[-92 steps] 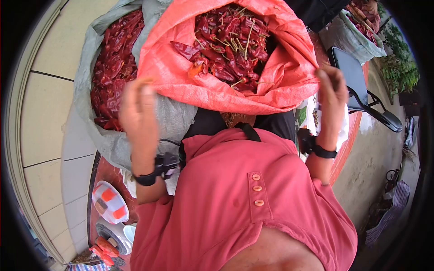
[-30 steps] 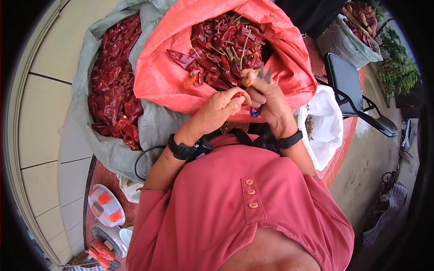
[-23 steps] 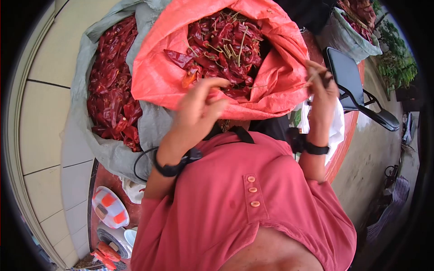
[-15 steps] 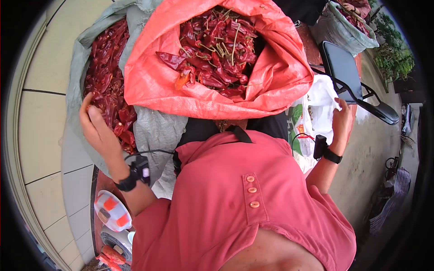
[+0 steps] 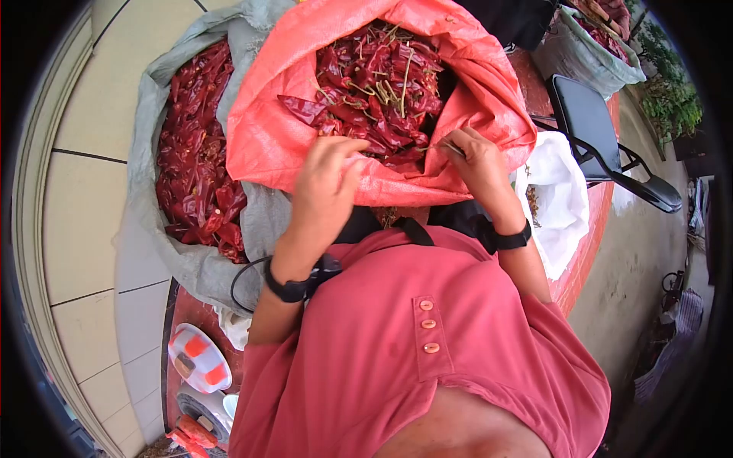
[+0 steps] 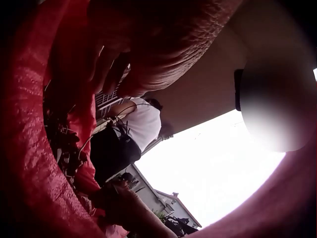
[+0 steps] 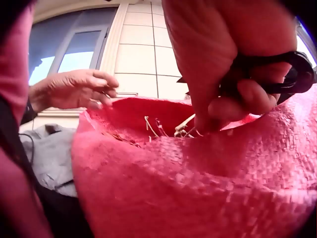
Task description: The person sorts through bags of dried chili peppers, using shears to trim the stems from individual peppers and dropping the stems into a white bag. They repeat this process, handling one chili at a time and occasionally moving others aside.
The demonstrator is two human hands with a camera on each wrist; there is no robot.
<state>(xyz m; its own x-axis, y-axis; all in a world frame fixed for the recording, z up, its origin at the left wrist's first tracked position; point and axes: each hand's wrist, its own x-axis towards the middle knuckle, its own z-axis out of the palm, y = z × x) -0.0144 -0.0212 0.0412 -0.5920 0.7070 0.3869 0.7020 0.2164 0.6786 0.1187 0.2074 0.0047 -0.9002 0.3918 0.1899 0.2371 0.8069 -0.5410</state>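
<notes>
An orange-red woven sack (image 5: 263,145), its mouth rolled back, stands in front of me, filled with dried red chili peppers (image 5: 382,88) and pale stems. My left hand (image 5: 324,179) is at the sack's near edge, palm down, fingers loosely extended and holding nothing visible. In the right wrist view that left hand (image 7: 74,89) reaches in from the left above the sack. My right hand (image 5: 481,164) grips scissors at the near right rim, fingers reaching down toward the peppers. The scissors' black handle (image 7: 301,74) loops around the fingers in the right wrist view; their blades are mostly hidden.
A grey sack (image 5: 263,217) of chili peppers (image 5: 198,153) adjoins on the left. A white bag (image 5: 561,198) lies right, beside a black chair (image 5: 584,114). Another full sack (image 5: 595,65) stands at the back right. A white plastic container (image 5: 200,359) is at lower left.
My left hand has swung from over the grey sack back to the red sack's near rim. My right hand has come in from beside the white bag to the red sack.
</notes>
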